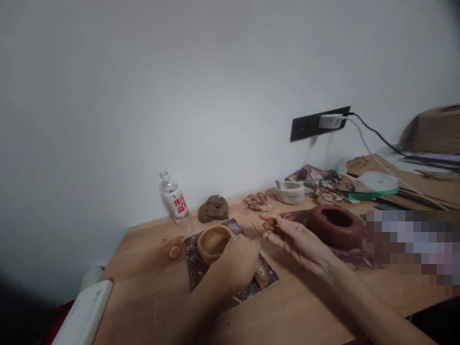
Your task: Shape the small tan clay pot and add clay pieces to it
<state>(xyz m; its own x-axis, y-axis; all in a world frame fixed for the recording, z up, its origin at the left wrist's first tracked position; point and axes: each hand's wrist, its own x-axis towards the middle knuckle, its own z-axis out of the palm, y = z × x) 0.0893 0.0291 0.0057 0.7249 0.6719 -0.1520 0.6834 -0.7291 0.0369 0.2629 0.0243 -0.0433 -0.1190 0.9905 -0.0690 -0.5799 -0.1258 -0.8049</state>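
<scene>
A tan clay bowl [205, 247] sits on a dark, clay-smeared board [196, 270]. My left hand [240, 258] is closed at the bowl's right rim and covers part of it. What its fingers grip, if anything, is hidden. To the right, my right hand [300, 242] is raised above the table, palm turned inward, with a small lump of clay [270, 224] between thumb and fingers. Something thin and dark sticks out near those fingertips, too fine to name. A loose piece of clay [261, 278] lies on the board beside my left hand.
Behind the board stand a plastic bottle [174, 199], a brown clay lump [213, 209], clay scraps [258, 201] and a whitish bowl [289, 192]. A reddish-brown hollow clay form [336, 226] is beyond my right hand. A white charger [330, 121] trails cables across the right side.
</scene>
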